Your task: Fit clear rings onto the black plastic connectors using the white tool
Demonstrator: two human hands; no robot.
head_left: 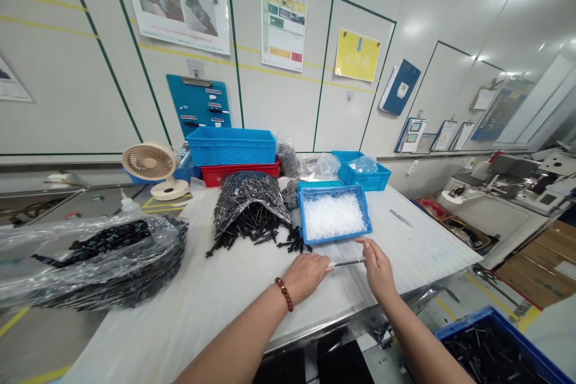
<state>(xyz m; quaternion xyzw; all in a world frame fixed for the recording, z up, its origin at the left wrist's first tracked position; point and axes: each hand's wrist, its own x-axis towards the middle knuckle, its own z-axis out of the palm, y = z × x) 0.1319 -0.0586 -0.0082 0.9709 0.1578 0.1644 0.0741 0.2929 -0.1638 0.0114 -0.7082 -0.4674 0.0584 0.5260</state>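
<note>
My left hand [306, 276] is closed, with its fingertips pinched at the left end of a slim grey metal rod [350, 261]. A small whitish bit shows at that end, too small to name. The rod's other end is in my right hand [378, 266], whose fingers are closed around it. Just beyond both hands, a tilted blue tray [335, 240] holds many small clear-white plastic pieces [333, 215]. Left of the tray, black slender plastic parts [256, 223] spill from an open clear bag [252, 189] onto the white table surface [216, 300].
A large plastic bag of black parts [108, 252] lies at left, near a beige fan [155, 168]. Blue bin [231, 147] sits on a red bin [216, 175]. Tweezers [401, 218] lie at right. A blue crate of black parts [495, 345] stands low at right.
</note>
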